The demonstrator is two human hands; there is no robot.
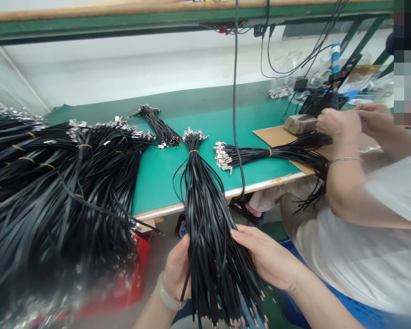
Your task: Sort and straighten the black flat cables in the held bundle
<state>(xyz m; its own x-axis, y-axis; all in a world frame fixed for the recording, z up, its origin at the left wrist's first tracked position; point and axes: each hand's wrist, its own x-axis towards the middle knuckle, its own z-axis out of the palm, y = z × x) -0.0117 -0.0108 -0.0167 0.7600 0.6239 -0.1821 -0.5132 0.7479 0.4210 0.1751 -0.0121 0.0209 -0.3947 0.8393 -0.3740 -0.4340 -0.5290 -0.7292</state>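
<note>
Below the bench front, left hand (pixel 176 269): cupped against the left side of the bundle of flat black cables (pixel 208 246), holding it in a narrow grip, a pale bangle (pixel 166 292) on the wrist.
Right hand (pixel 267 256): fingers spread on the bundle's right side, pressing it towards the left hand, also gripping.
Bundle: upright between the 2 palms and touching both, its upper part rising past the edge of the green mat (pixel 157 183).
Bundle top: 1 yellow tie (pixel 193 151) above the hands, metal terminals (pixel 193 135) fanned at the tip.
Bundle bottom: loose stripped ends (pixel 246 320) hanging below the hands.
Left of the hands: a large heap of cable bundles (pixel 55 183) piled over the bench edge, just beside the left hand.
Right side: a co-worker's 2 hands (pixel 352 121) hold a second bundle (pixel 274 153) over a cardboard sheet (pixel 270 135), near a grey block (pixel 299 124).
</note>
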